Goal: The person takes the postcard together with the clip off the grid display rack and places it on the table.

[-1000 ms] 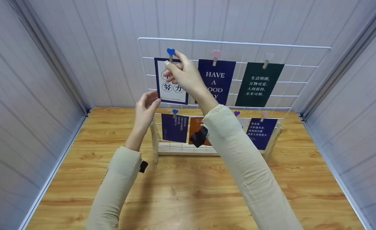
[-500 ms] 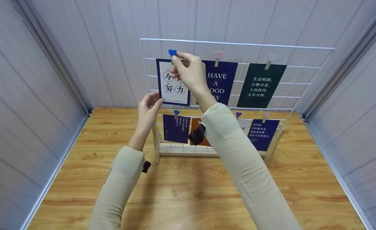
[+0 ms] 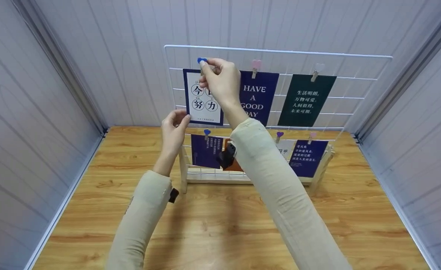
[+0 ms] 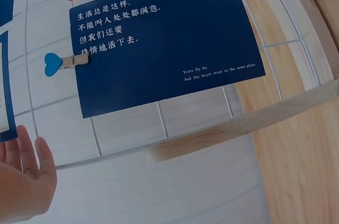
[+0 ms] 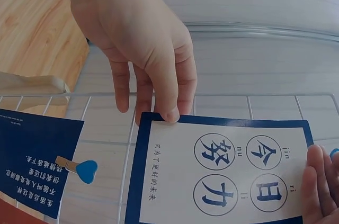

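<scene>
From here I see the right hand (image 3: 222, 80) pinching a blue heart-topped clothespin (image 3: 200, 60) above the blue-bordered card (image 3: 204, 99), whose lower left edge the left hand (image 3: 173, 129) pinches, at the white wire grid's (image 3: 280, 50) upper left.

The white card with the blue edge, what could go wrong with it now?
The white card might tilt or slip if the blue heart clip doesn't grip it well, since the left hand only pinches one side near the bottom. The clip might pop away, as the right hand just pinches it. That hand also overlaps the HAVE A GOOD DAY card in the head view, so it could bump it.
</scene>
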The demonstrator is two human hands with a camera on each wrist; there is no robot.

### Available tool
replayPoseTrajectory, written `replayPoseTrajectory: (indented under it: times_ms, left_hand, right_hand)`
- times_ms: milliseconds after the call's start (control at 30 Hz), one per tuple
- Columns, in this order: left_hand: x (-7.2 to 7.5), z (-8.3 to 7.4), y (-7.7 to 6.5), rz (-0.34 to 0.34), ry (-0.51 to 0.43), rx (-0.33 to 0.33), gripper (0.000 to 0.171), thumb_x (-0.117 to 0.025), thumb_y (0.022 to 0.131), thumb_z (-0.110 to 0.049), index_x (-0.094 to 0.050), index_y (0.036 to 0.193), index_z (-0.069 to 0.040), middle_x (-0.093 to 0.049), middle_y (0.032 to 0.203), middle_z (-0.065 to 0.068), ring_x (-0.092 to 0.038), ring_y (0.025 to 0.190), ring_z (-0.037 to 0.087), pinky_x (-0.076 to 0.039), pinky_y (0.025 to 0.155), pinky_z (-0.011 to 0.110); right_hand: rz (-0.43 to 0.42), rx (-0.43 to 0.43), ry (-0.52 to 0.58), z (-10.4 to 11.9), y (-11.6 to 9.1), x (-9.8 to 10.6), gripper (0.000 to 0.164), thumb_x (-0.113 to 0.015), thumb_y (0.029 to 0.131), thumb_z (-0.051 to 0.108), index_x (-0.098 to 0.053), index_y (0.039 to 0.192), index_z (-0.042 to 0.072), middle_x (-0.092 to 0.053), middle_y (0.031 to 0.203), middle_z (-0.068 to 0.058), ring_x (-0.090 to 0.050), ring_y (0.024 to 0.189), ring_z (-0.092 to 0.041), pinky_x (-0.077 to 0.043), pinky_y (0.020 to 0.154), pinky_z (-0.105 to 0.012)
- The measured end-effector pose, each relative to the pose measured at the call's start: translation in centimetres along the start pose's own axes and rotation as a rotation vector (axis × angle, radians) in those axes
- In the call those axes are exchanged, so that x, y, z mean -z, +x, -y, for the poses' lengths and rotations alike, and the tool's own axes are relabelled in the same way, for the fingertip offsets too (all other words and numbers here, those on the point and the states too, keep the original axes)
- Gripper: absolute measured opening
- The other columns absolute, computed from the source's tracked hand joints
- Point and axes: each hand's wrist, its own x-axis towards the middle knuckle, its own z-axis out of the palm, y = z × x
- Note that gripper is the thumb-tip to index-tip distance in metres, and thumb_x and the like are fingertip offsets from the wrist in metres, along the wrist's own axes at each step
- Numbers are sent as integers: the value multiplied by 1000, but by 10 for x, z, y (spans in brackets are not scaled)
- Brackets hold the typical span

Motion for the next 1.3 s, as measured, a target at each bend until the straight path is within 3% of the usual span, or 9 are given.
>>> replayPoseTrajectory:
  times_ms: [633,867,1100,1233,1300]
  left_hand:
    - [-3,0,2,-12,-1,18,3,-59,79,5,-60,81,5,-58,71,6,-53,64,10,-42,61,19]
    - [-2,-1,3,3,4,36,9,-59,81,2,-59,85,10,-58,74,8,-52,66,10,-41,63,19]
    - [-2,-30,-7,38,-11,52,11,-57,80,7,-56,86,16,-57,75,14,-50,66,10,-40,62,17]
    - [-2,-32,-8,34,-17,69,9,-57,80,7,-57,84,14,-56,73,11,-49,66,9,-40,62,17]
    - [-1,-31,-8,31,-16,73,9,-57,80,7,-57,84,14,-56,73,10,-49,65,10,-40,62,17]
  right_hand:
    - [43,-50,40,3,6,1,18,-61,82,8,-63,97,-2,-62,71,-14,-59,57,-18,-49,57,-25]
    - [14,-24,21,-6,12,1,14,-63,82,10,-66,93,2,-62,67,-10,-59,56,-17,-49,55,-23]
    - [-15,7,39,-22,21,0,11,-64,81,11,-66,90,4,-62,67,-9,-59,58,-19,-49,56,-23]
    - [0,43,63,-18,18,1,12,-63,81,11,-65,90,3,-61,67,-9,-59,57,-19,-49,56,-24]
    - [14,65,78,-1,6,5,10,-61,83,8,-65,89,0,-61,66,-10,-58,57,-19,-49,58,-24]
